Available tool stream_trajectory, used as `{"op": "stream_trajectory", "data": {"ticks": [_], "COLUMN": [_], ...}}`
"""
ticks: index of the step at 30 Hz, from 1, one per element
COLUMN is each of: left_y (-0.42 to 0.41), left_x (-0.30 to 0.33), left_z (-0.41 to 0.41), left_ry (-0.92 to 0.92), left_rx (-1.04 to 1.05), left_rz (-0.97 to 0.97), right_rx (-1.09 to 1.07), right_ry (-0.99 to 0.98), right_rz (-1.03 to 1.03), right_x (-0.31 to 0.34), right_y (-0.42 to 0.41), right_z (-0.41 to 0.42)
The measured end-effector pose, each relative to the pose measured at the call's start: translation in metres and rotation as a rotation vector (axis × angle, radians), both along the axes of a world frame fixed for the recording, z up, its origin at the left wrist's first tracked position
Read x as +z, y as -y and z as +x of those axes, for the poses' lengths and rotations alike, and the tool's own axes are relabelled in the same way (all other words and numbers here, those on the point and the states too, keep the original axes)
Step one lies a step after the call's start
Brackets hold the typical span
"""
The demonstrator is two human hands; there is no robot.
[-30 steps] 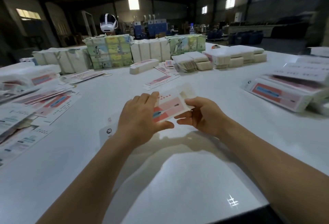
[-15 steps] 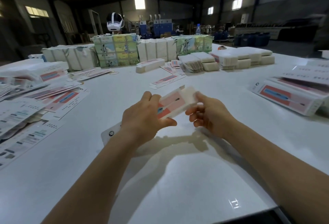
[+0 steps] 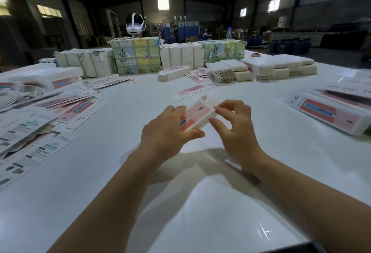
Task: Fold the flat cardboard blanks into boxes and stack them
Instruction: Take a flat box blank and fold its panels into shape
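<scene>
Head view. Surface: broad glossy white table [image 3: 200, 222]; setting: dim warehouse hall with dark roof trusses and small bright windows [image 3: 163, 3].

Far edge: strapped bundles of white card stock [image 3: 181, 58]; green-and-yellow printed carton bundles [image 3: 136, 55]; low stacks of cream folded blanks [image 3: 281, 67]; one assembled long white-and-pink box [image 3: 174, 73]; a white headset on another person [image 3: 135, 24] behind the bundles.

Left: loose heap of flat white printed cardboard blanks with pink and teal panels [image 3: 46, 116]. Right: row of finished long white boxes with red-and-blue panels [image 3: 333, 115]. Centre: single flat pink-printed blank [image 3: 193, 91] lying apart.

Task item: small pink-and-white cardboard box, partly folded [image 3: 197, 116], held above the table centre, tilted; left hand [image 3: 166, 132] grips its near end, thumb beneath; right hand [image 3: 234, 124] pinches its far end flap between thumb and fingertips.
</scene>
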State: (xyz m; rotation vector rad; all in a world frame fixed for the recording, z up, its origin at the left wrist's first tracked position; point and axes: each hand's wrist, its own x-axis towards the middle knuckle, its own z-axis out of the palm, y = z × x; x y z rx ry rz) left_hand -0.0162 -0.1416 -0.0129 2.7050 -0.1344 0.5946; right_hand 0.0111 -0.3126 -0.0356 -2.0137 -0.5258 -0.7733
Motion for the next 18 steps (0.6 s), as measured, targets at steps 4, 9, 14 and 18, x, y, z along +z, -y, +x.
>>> {"op": "stream_trajectory", "data": {"ticks": [4, 9, 14, 18], "left_y": [-0.0015, -0.0042, -0.001, 0.0019], "left_x": [0.0009, 0.0001, -0.0038, -0.0054], "left_z": [-0.0009, 0.0023, 0.0048, 0.0051], "left_ry": [0.002, -0.044, -0.081, -0.069], "left_rx": [-0.022, -0.037, -0.082, -0.059], "left_rz": [0.022, 0.077, 0.13, 0.143], "right_rx": [0.05, 0.112, 0.268, 0.189], "right_ry": [-0.026, -0.034, -0.197, -0.142], "right_rz": [-0.031, -0.056, 0.037, 0.132], "right_x": [-0.0003, 0.0001, 0.0058, 0.0026], "right_y": [0.0016, 0.0017, 0.0067, 0.0012], "right_z": [0.0019, 0.0013, -0.0013, -0.0049]}}
